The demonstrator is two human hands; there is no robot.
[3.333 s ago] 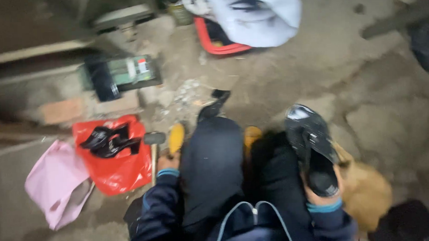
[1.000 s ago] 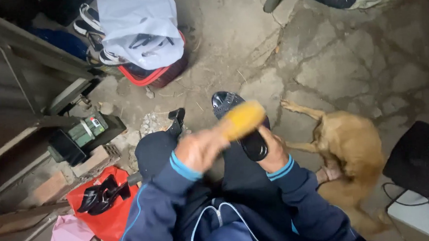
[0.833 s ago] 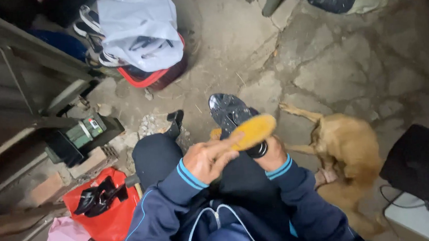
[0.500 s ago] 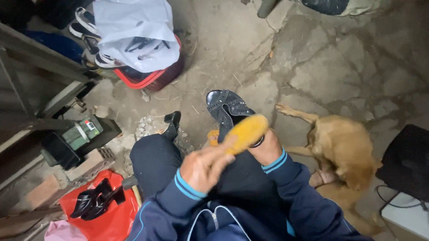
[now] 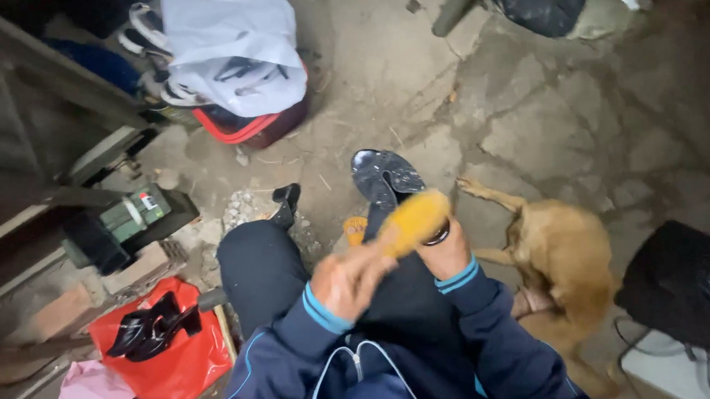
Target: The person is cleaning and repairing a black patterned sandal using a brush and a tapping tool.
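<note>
Yellow brush (image 5: 410, 221) sits in the left hand (image 5: 349, 281), fingers curled tight around its handle, its head just above the right hand (image 5: 447, 253). That hand grips a shiny black shoe (image 5: 384, 177) from below, over the knees. Just beside them lies a tan dog (image 5: 561, 254)

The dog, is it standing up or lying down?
Lying down. The dog is stretched on the stone floor, front paw reaching out.
</note>
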